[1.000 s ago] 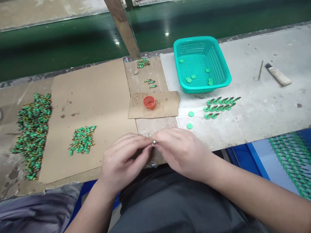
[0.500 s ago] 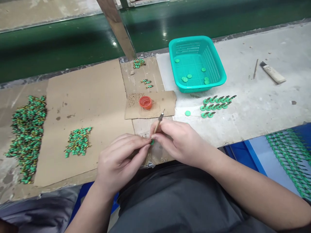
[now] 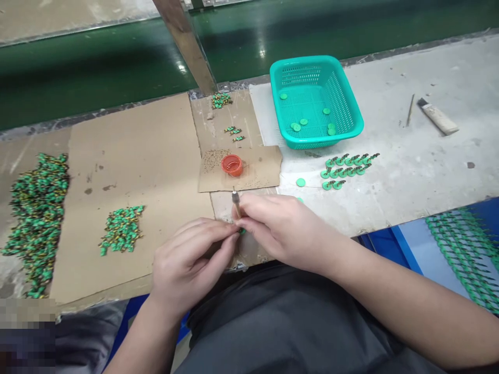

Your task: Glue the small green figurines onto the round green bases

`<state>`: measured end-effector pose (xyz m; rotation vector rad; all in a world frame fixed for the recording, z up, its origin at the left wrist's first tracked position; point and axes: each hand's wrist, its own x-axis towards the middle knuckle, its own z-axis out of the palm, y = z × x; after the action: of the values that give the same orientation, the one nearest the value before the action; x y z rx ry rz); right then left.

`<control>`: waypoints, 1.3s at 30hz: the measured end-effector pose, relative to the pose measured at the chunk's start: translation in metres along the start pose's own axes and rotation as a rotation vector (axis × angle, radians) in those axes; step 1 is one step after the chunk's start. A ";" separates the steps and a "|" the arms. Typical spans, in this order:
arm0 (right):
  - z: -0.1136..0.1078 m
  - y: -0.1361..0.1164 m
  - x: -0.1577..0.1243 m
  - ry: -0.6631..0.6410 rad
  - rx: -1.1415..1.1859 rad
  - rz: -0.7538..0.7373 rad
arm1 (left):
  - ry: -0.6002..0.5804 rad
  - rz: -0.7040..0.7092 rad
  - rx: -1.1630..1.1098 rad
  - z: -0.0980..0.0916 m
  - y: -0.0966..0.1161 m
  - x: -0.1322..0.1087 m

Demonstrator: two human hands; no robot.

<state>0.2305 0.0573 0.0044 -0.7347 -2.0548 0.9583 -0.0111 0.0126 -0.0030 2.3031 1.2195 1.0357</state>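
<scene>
My left hand pinches a small green piece near the table's front edge; fingers hide most of it. My right hand grips a thin tool with a wooden handle and a dark collar, its narrow end pointing away from me. The fingertips of both hands meet at the green piece. Just beyond them a small red cup sits on a cardboard strip. To its right lies a loose green disc, beside rows of green discs bearing dark figures.
A turquoise basket holds several green discs. Heaps of small green-and-yellow pieces lie at left and on cardboard. A white tube and thin stick lie right. Green figures fill a tray at lower right.
The tool in my right hand has tilted more upright and shifted left. Both hands have moved slightly left. Another green disc edge now shows beyond my right hand.
</scene>
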 end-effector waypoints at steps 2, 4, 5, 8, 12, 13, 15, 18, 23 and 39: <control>0.000 -0.001 0.001 -0.010 -0.025 -0.010 | 0.000 -0.010 0.011 0.001 0.002 0.002; 0.000 -0.002 0.002 -0.013 -0.055 -0.019 | -0.002 -0.011 0.008 0.001 0.003 0.003; 0.001 -0.002 0.002 -0.017 -0.070 -0.021 | 0.003 -0.007 0.002 0.001 0.003 0.004; 0.004 -0.003 0.002 -0.006 -0.089 -0.026 | 0.008 -0.010 -0.004 -0.001 0.001 0.003; 0.006 -0.001 -0.008 0.105 -0.084 -0.016 | 0.005 -0.028 0.023 -0.003 -0.008 -0.002; 0.005 -0.002 -0.014 0.152 -0.086 -0.007 | 0.009 -0.016 0.026 -0.003 -0.010 -0.002; 0.000 -0.007 -0.031 0.264 -0.085 -0.002 | 0.008 0.000 0.033 -0.003 -0.013 -0.003; -0.012 -0.020 -0.065 0.387 -0.067 -0.006 | 0.011 -0.011 0.040 -0.004 -0.006 0.001; -0.032 -0.037 -0.117 0.515 -0.031 0.145 | 0.005 -0.085 -0.037 0.011 0.026 0.037; -0.051 -0.036 -0.174 0.750 0.101 0.291 | -0.272 0.182 0.184 0.124 0.066 0.180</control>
<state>0.3630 -0.0707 -0.0095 -1.1501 -1.2598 0.7682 0.1840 0.1264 0.0314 2.6325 1.0495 0.6565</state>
